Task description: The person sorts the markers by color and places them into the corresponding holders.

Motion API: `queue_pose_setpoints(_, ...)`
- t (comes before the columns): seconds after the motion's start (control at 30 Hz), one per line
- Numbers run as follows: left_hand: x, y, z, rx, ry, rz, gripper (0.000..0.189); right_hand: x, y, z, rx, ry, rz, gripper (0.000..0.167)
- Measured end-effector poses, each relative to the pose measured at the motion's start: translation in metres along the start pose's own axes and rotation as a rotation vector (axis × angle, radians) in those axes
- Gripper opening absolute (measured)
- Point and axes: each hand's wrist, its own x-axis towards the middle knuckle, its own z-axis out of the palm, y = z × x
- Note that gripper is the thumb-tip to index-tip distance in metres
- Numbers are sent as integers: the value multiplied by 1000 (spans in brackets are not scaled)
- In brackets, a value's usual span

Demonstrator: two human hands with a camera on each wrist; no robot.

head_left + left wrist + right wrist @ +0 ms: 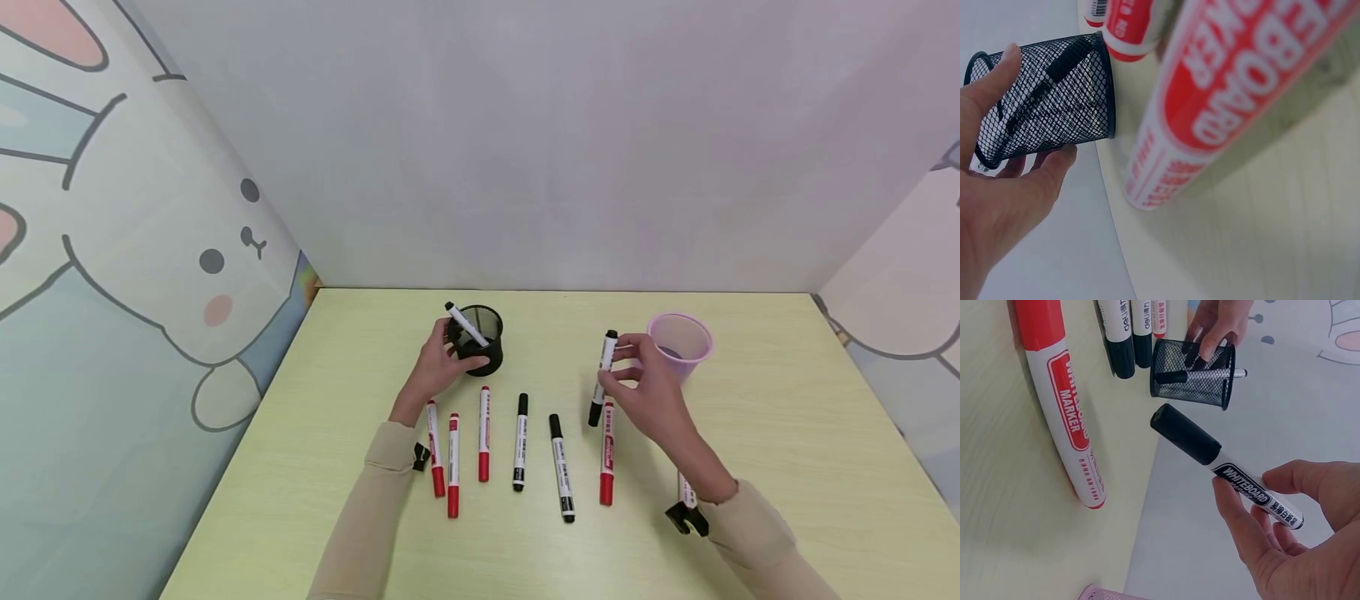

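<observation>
My left hand [437,367] grips a black mesh pen holder [492,357] by its side, fingers and thumb round the wall. A black-capped whiteboard marker [468,325] leans inside it, cap down in the right wrist view. My right hand [651,390] pinches another black whiteboard marker [1192,439] between thumb and fingers, above the table and with its cap tilted downward in the head view. Just under that marker lies a red whiteboard marker [607,458]. Beside my right hand stands a pinkish-purple cup [693,365], partly covered by the hand.
Between my arms lie two black markers [521,442] and several red ones [484,429], roughly side by side on the pale wooden table [337,467]. One more marker [686,490] is half hidden by my right wrist. A pale wall [525,167] rises behind the table.
</observation>
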Motion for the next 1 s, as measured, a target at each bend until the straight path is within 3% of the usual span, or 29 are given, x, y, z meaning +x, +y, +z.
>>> queue_pose_setpoints(0.2,0,0,1,10,3,1,82,8,-4,5,-8,13,-6,47)
queue_pose_setpoints(0.23,-2,6,0,5,-2,-3,81,9,-5,6,-4,16,-10,46)
queue_pose_setpoints(0.43,-2,5,1,4,-4,-8,80,19,-9,13,35,10,-27,43)
queue_pose_setpoints(0.47,1,-1,2,9,0,-4,80,21,-9,13,38,6,-29,42)
queue_pose_setpoints(1.0,1,0,2,15,7,-25,81,40,-24,29,50,21,-80,41)
